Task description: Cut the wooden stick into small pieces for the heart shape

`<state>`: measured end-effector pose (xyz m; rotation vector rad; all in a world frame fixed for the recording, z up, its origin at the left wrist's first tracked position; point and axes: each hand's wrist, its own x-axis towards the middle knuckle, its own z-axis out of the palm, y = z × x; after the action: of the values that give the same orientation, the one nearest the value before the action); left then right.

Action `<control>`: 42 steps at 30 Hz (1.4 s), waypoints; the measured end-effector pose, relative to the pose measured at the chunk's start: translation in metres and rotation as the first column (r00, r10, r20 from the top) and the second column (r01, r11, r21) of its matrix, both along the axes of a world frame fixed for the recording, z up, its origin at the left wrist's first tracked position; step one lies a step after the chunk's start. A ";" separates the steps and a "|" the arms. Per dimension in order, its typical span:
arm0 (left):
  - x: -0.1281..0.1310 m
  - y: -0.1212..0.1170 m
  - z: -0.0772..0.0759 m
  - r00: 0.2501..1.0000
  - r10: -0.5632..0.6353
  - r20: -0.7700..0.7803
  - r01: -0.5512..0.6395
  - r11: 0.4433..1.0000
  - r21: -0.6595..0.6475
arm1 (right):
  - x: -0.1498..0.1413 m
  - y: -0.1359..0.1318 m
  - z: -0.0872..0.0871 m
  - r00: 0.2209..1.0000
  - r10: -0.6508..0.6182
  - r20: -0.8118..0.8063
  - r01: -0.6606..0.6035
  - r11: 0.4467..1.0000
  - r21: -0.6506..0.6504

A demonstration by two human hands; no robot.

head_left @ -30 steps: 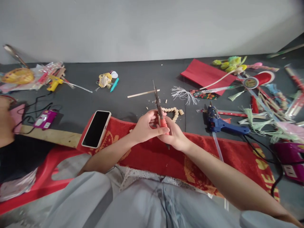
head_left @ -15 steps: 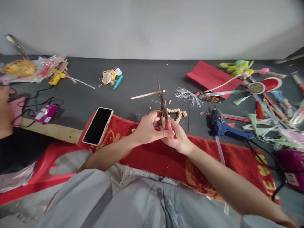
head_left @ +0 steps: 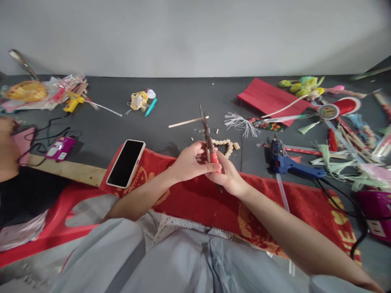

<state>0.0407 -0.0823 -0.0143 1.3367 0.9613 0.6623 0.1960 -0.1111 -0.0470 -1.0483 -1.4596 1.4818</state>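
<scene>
Dark-bladed scissors with a red handle point up and away from me above the table's near edge. My right hand is closed around their red handle. Beside it, my left hand is closed, its thumb reaching across to the handle. A short, thin wooden stick shows between its fingers and the scissors; its lower part is hidden. Just beyond my hands lies a zigzag outline of small glued wooden pieces, partly covered by the right hand. A longer wooden stick lies behind the blades.
A phone rests on the red towel at left. On the right are a blue glue gun, red paper, a red thread spool and tassels. A yellow glue gun and another person's arm are far left.
The view shifted slightly. My hands keep the same hold, with the scissors tilting only a little. The things on the table stay in place.
</scene>
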 end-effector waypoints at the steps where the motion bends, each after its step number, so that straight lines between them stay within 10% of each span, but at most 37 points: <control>1: -0.001 0.001 -0.001 1.000 -0.006 -0.005 0.007 1.000 0.030 | 0.001 0.000 -0.001 1.000 -0.010 0.014 0.011 1.000 -0.003; 5: -0.012 0.003 0.000 0.985 0.119 -0.122 -0.061 0.913 0.403 | 0.007 0.003 0.002 0.974 -0.084 0.212 0.086 0.996 0.003; 7: -0.020 0.004 0.003 0.925 0.344 -0.162 -0.136 0.696 0.705 | 0.011 0.004 0.006 0.946 -0.125 0.298 0.113 0.992 0.059; 10: -0.031 0.011 0.010 0.776 0.626 -0.076 -0.076 0.213 0.974 | 0.016 0.006 0.012 0.915 -0.148 0.375 0.108 0.986 0.125; 12: -0.037 0.018 0.012 0.683 0.724 -0.097 0.015 0.119 0.993 | 0.017 0.006 0.013 0.925 -0.113 0.362 0.067 0.988 0.138; 42: -0.047 0.024 0.010 0.761 0.603 -0.241 0.090 0.270 0.959 | 0.019 0.002 0.020 0.942 0.104 0.318 -0.142 0.985 0.099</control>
<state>-0.0059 -0.0579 -0.0041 2.6259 1.4032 1.2687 0.2151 -0.1087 -0.0266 -1.1732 -1.8434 1.3355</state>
